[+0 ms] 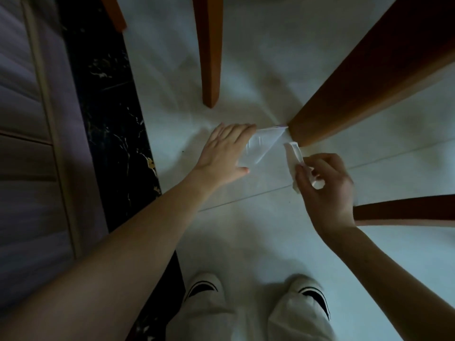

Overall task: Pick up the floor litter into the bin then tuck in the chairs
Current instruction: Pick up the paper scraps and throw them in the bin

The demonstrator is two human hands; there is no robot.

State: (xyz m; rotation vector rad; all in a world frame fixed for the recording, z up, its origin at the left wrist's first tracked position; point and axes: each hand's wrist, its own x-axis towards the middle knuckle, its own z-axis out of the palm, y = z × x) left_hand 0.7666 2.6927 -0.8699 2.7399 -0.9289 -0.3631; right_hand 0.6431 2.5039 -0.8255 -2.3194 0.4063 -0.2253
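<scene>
A flat white paper wrapper [261, 146] lies on the pale tiled floor, its far corner against the foot of a thick wooden leg [344, 94]. My left hand [221, 153] reaches down to the wrapper's left edge, fingers spread and touching it, not closed on it. My right hand [325, 185] hovers just right of the wrapper and pinches a crumpled white tissue [295, 153] between thumb and fingers. No bin is in view.
A slim wooden chair leg [209, 57] stands on the floor beyond my left hand, another [113, 11] at the top left. A wooden rail [403, 210] juts in from the right. A black marble strip [108, 114] and grey panelling border the left. My white shoes [204, 289] are below.
</scene>
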